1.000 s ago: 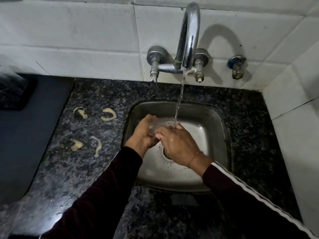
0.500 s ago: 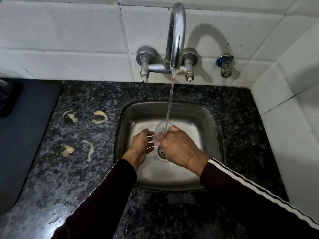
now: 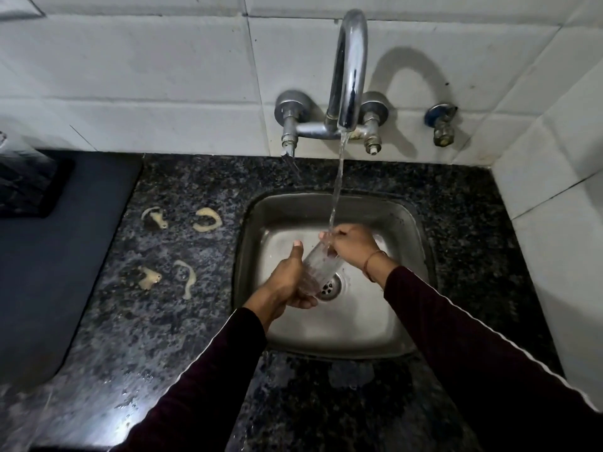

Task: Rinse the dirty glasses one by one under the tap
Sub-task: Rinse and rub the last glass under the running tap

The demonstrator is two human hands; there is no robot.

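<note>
Steel sink (image 3: 404, 223), tap (image 3: 347, 70) running. Left hand (image 3: 287, 282) curls round tilted clear glass (image 3: 321, 264); right hand (image 3: 354, 244) pinches its rim under the stream.

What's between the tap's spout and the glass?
Only running water. In the head view it falls from the spout to the top of the tilted glass, which the left hand and right hand hold over the sink.

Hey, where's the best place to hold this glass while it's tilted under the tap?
Probably the lower body near the base, from the left, as the left hand grips it now. The glass leans mouth-up toward the stream, where the right hand works the rim.
</note>
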